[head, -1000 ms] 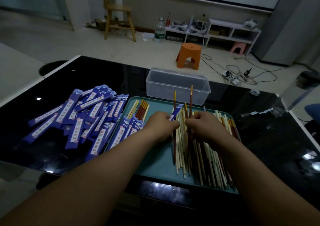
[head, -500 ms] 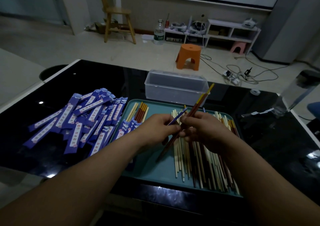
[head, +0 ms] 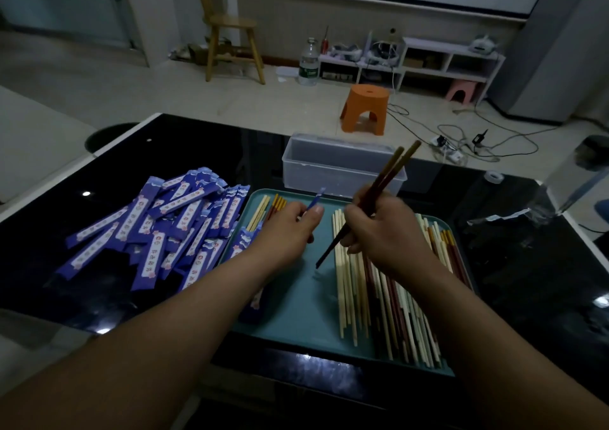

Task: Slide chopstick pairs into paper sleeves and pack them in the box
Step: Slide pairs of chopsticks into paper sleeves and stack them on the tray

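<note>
My right hand (head: pixel 382 228) grips a pair of dark red chopsticks (head: pixel 385 179), tilted with their yellowish tops toward the clear plastic box (head: pixel 339 165) and their tips low over the teal tray (head: pixel 296 304). My left hand (head: pixel 290 228) pinches a blue paper sleeve (head: pixel 315 201), whose upper end sticks out above my fingers; the rest is hidden in the hand. Sleeve and chopsticks are apart. Many loose pale and red chopsticks (head: pixel 379 297) lie on the tray's right half.
A heap of blue sleeves (head: pixel 158 228) covers the black table (head: pixel 527 281) left of the tray. A few more chopsticks (head: pixel 267 208) lie at the tray's far left corner. A clear plastic wrapper (head: pixel 514 215) lies at the right. Beyond the table stand an orange stool (head: pixel 364 106) and a wooden chair (head: pixel 230 30).
My hands have drawn apart. The right hand tilted the chopstick pair from upright to slanting right and lifted it off the pile; the left hand moved left with the sleeve.
</note>
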The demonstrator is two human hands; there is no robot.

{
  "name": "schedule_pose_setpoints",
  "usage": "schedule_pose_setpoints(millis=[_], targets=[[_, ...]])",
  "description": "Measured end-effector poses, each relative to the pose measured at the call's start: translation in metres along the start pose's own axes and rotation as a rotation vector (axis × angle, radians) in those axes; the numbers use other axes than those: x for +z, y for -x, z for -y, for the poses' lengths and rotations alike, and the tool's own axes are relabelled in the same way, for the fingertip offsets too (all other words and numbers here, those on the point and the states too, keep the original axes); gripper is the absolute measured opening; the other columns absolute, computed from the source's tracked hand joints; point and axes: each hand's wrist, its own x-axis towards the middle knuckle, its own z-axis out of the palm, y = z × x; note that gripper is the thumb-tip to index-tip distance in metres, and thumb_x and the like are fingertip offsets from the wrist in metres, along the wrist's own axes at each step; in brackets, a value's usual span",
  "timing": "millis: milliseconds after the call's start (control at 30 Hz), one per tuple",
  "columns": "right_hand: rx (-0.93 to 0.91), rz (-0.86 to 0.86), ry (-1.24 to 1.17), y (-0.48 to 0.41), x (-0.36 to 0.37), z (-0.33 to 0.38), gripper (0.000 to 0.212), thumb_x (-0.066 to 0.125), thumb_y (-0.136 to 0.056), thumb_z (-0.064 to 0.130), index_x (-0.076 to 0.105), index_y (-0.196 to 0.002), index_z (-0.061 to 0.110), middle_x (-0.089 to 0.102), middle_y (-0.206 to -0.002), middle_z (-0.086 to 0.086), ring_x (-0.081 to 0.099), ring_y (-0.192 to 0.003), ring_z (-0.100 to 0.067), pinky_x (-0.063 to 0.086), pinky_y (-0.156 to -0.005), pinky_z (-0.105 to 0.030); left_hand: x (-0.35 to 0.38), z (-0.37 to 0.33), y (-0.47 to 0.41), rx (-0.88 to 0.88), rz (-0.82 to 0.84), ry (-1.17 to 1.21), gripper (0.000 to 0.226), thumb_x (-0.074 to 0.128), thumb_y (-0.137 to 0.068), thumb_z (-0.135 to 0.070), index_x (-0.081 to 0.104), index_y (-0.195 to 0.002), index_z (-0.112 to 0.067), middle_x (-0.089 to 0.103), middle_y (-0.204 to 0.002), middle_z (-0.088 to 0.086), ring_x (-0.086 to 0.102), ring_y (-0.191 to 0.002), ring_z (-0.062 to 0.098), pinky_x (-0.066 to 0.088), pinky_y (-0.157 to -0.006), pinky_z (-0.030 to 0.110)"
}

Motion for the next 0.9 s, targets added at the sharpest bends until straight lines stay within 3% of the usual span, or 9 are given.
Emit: schedule_pose_setpoints(millis=[133, 233, 300, 400, 500, 700, 767, 900], targets=[[-0.081, 0.122, 0.140, 0.006, 0.015, 0.003, 0.012, 0.058, -0.104, 0.026, 0.060, -0.091, 0.026, 0.069, -0.082, 0.000, 0.069, -0.072, -0.012, 0.062, -0.067, -0.039, 0.001, 0.002, 0.000, 0.018, 0.005, 0.009, 0.039, 0.041, -0.105, -0.059, 0.060, -0.108, -0.025, 0.070, -0.098, 0.002, 0.065, -0.089, 0.014, 0.048, -0.075, 0.035], [-0.067, 0.213, 0.189, 0.007, 0.023, -0.003, 0.019, 0.056, -0.106, 0.032, 0.060, -0.088, 0.036, 0.068, -0.084, 0.008, 0.067, -0.075, 0.000, 0.058, -0.067, -0.030, 0.002, 0.002, 0.003, 0.045, 0.040, -0.049, 0.036, 0.039, -0.107, -0.055, 0.059, -0.107, -0.025, 0.068, -0.097, -0.002, 0.065, -0.091, 0.012, 0.047, -0.074, 0.032], [-0.017, 0.141, 0.140, 0.004, 0.015, -0.004, 0.020, 0.054, -0.106, 0.035, 0.063, -0.091, 0.025, 0.069, -0.084, 0.002, 0.069, -0.072, -0.004, 0.058, -0.065, -0.031, 0.000, 0.003, 0.004, 0.065, 0.061, -0.093, 0.030, 0.042, -0.107, -0.053, 0.057, -0.110, -0.027, 0.066, -0.095, -0.004, 0.063, -0.088, 0.009, 0.044, -0.070, 0.030], [0.081, -0.014, -0.152, -0.003, -0.007, -0.005, 0.022, 0.052, -0.108, 0.029, 0.062, -0.102, 0.011, 0.071, -0.091, -0.009, 0.072, -0.073, -0.013, 0.058, -0.063, -0.026, 0.000, 0.005, 0.003, 0.124, 0.047, -0.138, 0.019, 0.053, -0.104, -0.048, 0.057, -0.105, -0.030, 0.064, -0.091, -0.006, 0.060, -0.083, 0.011, 0.042, -0.067, 0.031], [0.125, -0.132, -0.410, -0.006, -0.024, -0.006, 0.022, 0.052, -0.108, 0.028, 0.059, -0.107, 0.007, 0.071, -0.090, -0.012, 0.073, -0.074, -0.020, 0.059, -0.066, -0.030, 0.003, 0.006, 0.002, 0.166, 0.037, -0.181, 0.016, 0.058, -0.103, -0.045, 0.057, -0.104, -0.029, 0.062, -0.087, -0.006, 0.058, -0.077, 0.011, 0.040, -0.064, 0.031], [0.126, -0.238, -0.635, -0.009, -0.042, -0.003, 0.026, 0.052, -0.108, 0.030, 0.057, -0.116, 0.005, 0.070, -0.087, -0.008, 0.071, -0.072, -0.016, 0.058, -0.062, -0.026, 0.002, 0.004, 0.005, 0.205, 0.093, -0.204, 0.017, 0.056, -0.104, -0.044, 0.059, -0.108, -0.028, 0.063, -0.087, -0.006, 0.053, -0.069, -0.001, 0.039, -0.066, 0.028], [0.125, -0.256, -0.658, -0.009, -0.043, -0.003, 0.021, 0.053, -0.107, 0.030, 0.057, -0.109, 0.010, 0.070, -0.082, -0.005, 0.070, -0.071, -0.016, 0.059, -0.062, -0.027, -0.001, -0.002, 0.007, 0.161, 0.183, -0.134, 0.022, 0.048, -0.107, -0.046, 0.061, -0.113, -0.029, 0.066, -0.092, -0.004, 0.053, -0.069, -0.001, 0.044, -0.070, 0.029], [0.124, -0.257, -0.654, -0.009, -0.045, -0.003, 0.026, 0.052, -0.108, 0.032, 0.056, -0.114, 0.008, 0.068, -0.083, -0.005, 0.070, -0.070, -0.016, 0.059, -0.063, -0.028, -0.005, -0.012, 0.014, 0.004, 0.394, 0.143, 0.043, 0.035, -0.109, -0.053, 0.068, -0.119, -0.027, 0.068, -0.090, 0.003, 0.054, -0.072, 0.018, 0.044, -0.063, 0.029]])
